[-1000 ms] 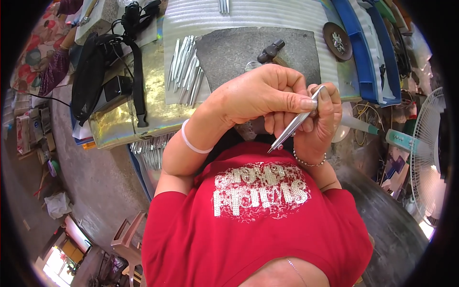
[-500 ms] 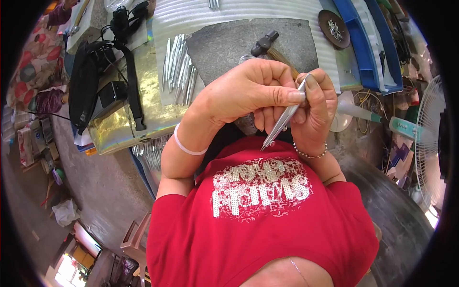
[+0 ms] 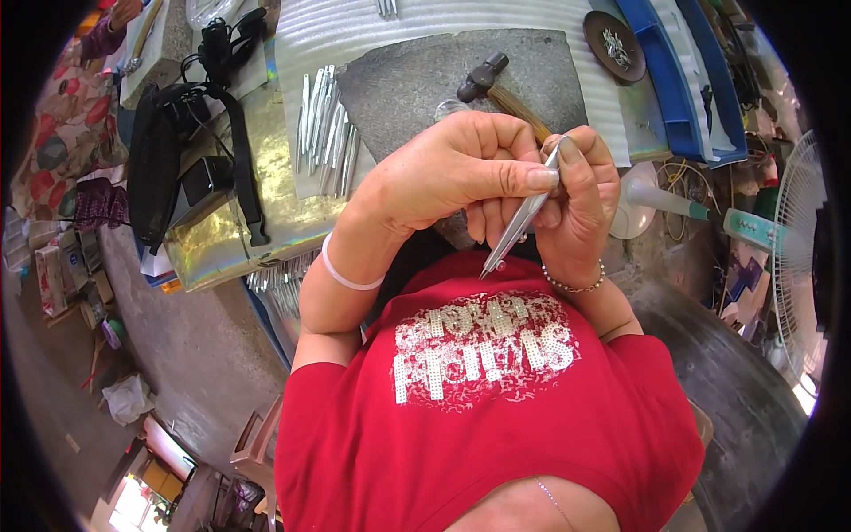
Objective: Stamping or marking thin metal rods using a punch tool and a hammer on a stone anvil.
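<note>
Close to my chest, both hands pinch a pair of silver metal tweezers [image 3: 517, 232], their narrow points slanting down toward my red shirt. My left hand [image 3: 452, 173], a white band on its wrist, presses its thumb against the upper part with the fingers curled behind. Thumb and bent fingers of my right hand [image 3: 583, 182] grip the rounded upper end from the other side. Beyond the hands a hammer [image 3: 479, 78] rests on a dark stone slab [image 3: 390, 80], its wooden handle partly hidden by my fingers. Bundled silver metal strips [image 3: 326, 133] lie left of the slab.
A brown dish [image 3: 597, 43] with small metal pieces and a blue tray [image 3: 660, 84] are at the far right. Black straps and a pouch [image 3: 155, 168] lie on the left of the bench. A white fan [image 3: 798, 248] stands at right; another person's hand [image 3: 124, 11] shows far left.
Both hands keep the same grip on the tweezers, with barely any shift. The bench and its objects sit slightly further up and left in the picture.
</note>
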A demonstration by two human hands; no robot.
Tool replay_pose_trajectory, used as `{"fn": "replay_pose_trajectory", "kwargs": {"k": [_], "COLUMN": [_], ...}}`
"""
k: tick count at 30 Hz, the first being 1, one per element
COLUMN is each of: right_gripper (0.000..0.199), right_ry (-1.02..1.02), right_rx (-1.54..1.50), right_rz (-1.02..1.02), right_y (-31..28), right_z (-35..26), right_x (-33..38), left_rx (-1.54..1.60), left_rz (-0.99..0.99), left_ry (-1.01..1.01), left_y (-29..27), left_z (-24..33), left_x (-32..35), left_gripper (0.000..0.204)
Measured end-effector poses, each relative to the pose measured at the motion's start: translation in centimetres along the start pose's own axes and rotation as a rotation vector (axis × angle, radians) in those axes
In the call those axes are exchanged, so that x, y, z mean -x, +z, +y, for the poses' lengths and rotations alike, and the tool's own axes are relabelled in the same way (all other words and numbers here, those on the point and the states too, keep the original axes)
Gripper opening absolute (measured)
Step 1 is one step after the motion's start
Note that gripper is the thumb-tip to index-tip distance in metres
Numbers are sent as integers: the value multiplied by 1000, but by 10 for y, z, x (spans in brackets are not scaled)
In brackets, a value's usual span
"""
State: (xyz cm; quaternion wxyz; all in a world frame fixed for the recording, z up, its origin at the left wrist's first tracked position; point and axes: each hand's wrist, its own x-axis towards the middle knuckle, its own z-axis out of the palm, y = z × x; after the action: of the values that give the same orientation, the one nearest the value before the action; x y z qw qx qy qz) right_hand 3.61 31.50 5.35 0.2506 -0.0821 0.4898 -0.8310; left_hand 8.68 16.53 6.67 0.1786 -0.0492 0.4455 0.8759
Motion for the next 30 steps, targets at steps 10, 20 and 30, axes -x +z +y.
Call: {"fn": "replay_pose_trajectory", "kwargs": {"k": [10,20,30], "right_gripper": [13,21,22], "right_ry": [41,-136,-500], "right_rx": [-14,775,1563], "right_rz": [-17,-181,-260], "right_y": [-6,-64,-78], "right_z": [-4,-86,-57], "right_x": [-4,-77,-112], "left_rx": [13,-129,488], "left_rz": [-58,252,438], "left_ry": [9,147,550], "left_y": [-3,19,22], "left_z": [1,-2,-44], "left_x": [-6,15,19], "left_gripper": [24,18,12]}}
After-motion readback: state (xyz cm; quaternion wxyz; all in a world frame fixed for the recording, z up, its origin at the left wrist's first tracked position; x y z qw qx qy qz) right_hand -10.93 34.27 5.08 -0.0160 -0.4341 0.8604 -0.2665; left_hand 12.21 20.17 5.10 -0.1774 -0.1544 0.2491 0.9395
